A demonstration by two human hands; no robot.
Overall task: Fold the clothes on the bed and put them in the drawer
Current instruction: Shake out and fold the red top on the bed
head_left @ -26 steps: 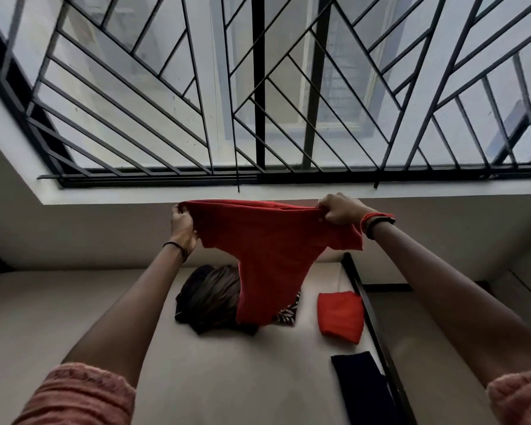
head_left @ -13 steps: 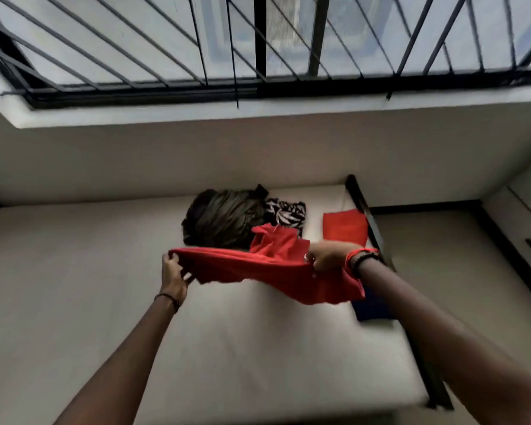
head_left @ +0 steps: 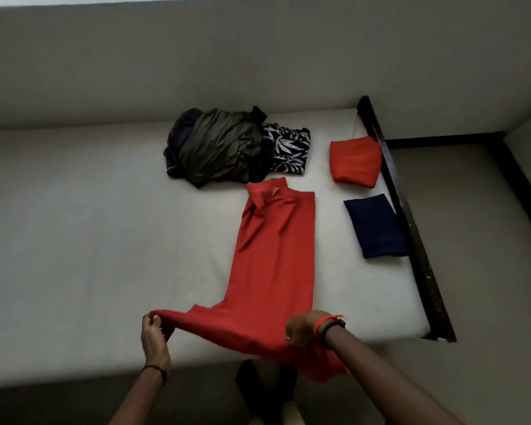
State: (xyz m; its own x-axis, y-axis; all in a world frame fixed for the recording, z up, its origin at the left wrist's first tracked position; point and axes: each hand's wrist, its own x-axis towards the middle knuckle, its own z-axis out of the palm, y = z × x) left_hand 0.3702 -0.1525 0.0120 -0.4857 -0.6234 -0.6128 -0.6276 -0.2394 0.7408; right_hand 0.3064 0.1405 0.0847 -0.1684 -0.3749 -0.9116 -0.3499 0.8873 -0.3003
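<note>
A long red garment (head_left: 276, 256) lies stretched out on the white bed (head_left: 89, 240), its far end near the pile of unfolded clothes. My left hand (head_left: 154, 335) pinches its near left corner just above the mattress edge. My right hand (head_left: 304, 329) grips the near right corner, and a flap of the cloth hangs over the bed's front edge below it. A heap of dark olive and navy clothes (head_left: 218, 147) lies further back, with a black-and-white leaf-print piece (head_left: 288, 148) beside it.
A folded red piece (head_left: 354, 159) and a folded navy piece (head_left: 376, 225) lie at the bed's right side, next to the dark wooden bed frame (head_left: 411, 225). The floor (head_left: 478, 271) lies to the right. A wall runs behind the bed.
The red garment was held up in the air; both hands have brought it down and toward me, and it now lies along the bed. The view has tilted down from the window.
</note>
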